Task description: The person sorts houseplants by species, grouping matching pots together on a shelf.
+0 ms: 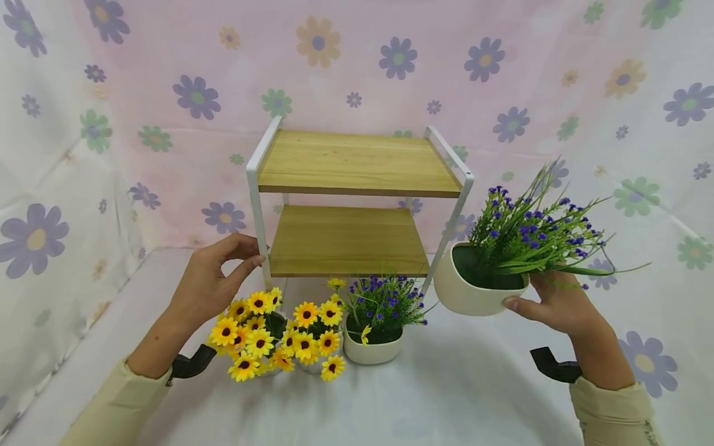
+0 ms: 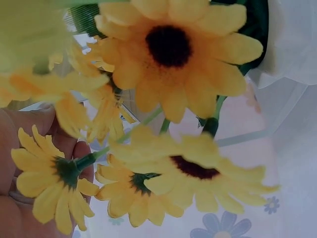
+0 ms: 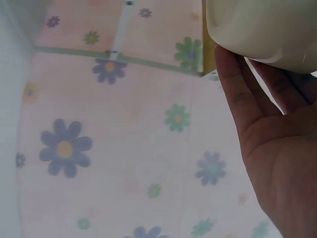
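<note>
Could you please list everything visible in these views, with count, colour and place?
shelf rack: one, white frame with two bare wooden boards, centre back of the table.
lifted pot: one, cream, with purple flowers and green leaves, held tilted in the air right of the rack.
standing pot: one, cream, purple flowers, on the table before the rack.
sunflower bunches: two clusters, yellow with dark centres, front left of the rack.
flowered cloth: one, pink and white with printed blooms, covers backdrop and table.
left hand: touches the rack's left post.
right hand: grips the lifted pot.
</note>
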Demonstrator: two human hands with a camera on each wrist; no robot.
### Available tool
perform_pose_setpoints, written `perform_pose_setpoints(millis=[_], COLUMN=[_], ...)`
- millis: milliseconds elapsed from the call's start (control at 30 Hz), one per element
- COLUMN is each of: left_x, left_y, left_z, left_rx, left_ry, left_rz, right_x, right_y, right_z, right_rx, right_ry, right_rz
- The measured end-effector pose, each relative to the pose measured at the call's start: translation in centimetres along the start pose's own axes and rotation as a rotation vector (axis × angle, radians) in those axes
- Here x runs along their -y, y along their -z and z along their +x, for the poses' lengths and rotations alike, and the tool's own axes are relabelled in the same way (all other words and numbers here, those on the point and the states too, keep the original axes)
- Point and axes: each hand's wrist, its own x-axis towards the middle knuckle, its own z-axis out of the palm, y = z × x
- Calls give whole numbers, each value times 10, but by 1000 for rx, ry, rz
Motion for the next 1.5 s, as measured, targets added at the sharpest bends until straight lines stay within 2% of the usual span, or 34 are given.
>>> perform_pose_setpoints(millis=[133, 333, 433, 733, 967, 1200, 1500], left_x=[0, 0, 0, 0, 0, 0, 0], left_y=[0, 0, 0, 0, 0, 1, 1], left_z=[0, -1, -1, -1, 0, 0, -1], left_rx=[0, -1, 1, 2, 4, -2, -2], left_ry=[2, 5, 7, 13, 15, 2, -3], left_rz=[0, 3, 2, -1, 11, 4, 4], right_x=[14, 33, 42, 67, 81, 89, 78], right_y=[8, 18, 21, 30, 30, 23, 12], right_z=[22, 51, 65, 104, 136, 164, 191], right_rx=[26, 76, 99, 133, 121, 83, 131], right_ry=[85, 173, 209, 265, 167, 67, 55], right_rz=[134, 146, 200, 247, 286, 205, 220])
